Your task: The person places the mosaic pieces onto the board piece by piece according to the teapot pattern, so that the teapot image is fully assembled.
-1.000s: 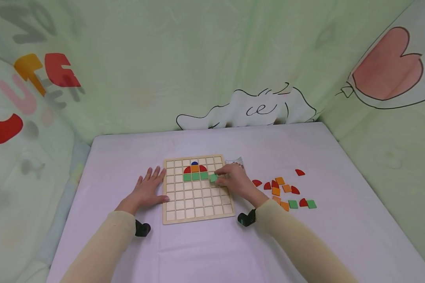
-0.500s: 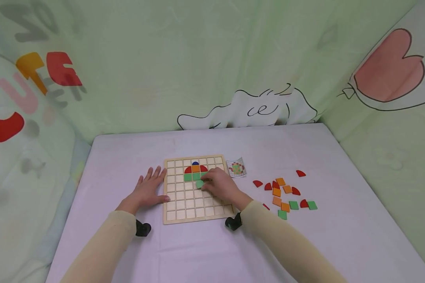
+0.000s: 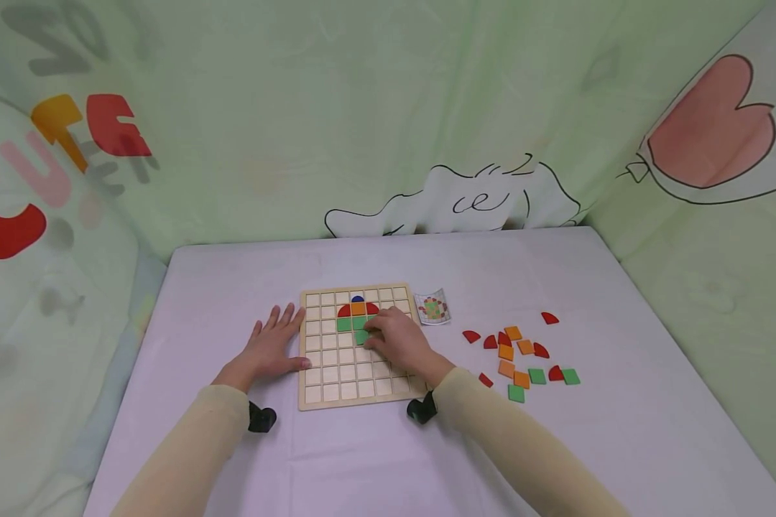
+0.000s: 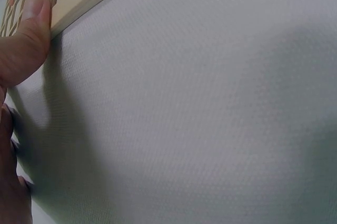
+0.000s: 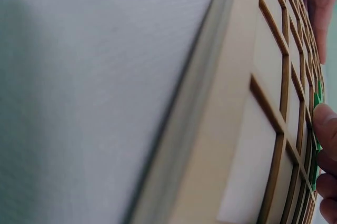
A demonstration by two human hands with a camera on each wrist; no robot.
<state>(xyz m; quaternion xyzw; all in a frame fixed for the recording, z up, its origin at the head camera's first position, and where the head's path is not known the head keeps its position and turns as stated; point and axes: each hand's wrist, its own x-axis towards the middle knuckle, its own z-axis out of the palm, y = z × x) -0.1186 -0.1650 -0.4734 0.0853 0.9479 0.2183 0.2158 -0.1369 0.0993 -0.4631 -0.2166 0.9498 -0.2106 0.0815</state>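
A wooden grid board (image 3: pixel 365 388) lies on the table. Set in its upper cells are a blue rounded piece (image 3: pixel 358 299), an orange square (image 3: pixel 358 309), red quarter-round pieces (image 3: pixel 344 311) and a row of green squares (image 3: pixel 344 324). Just below that row, my right hand (image 3: pixel 402 340) pinches a green square tile (image 3: pixel 361 337) by its right side, at a cell; its fingers hide part of it. Whether it lies fully in the cell I cannot tell. With fingers spread, my left hand (image 3: pixel 273 346) rests at the board's left edge, its thumb (image 4: pixel 32 27) on the frame.
A small picture card (image 3: pixel 432 307) lies off the board's upper right corner. Further right are loose orange squares (image 3: pixel 506 368), red quarter-rounds (image 3: pixel 550 317) and green squares (image 3: pixel 516 393), scattered on the pale tablecloth (image 3: pixel 362 459). A printed curtain (image 3: pixel 265 129) hangs behind the table.
My right hand has carried the green tile leftward from the board's right side to below the green row, then turned it straighter at the cell. The left hand has stayed put.
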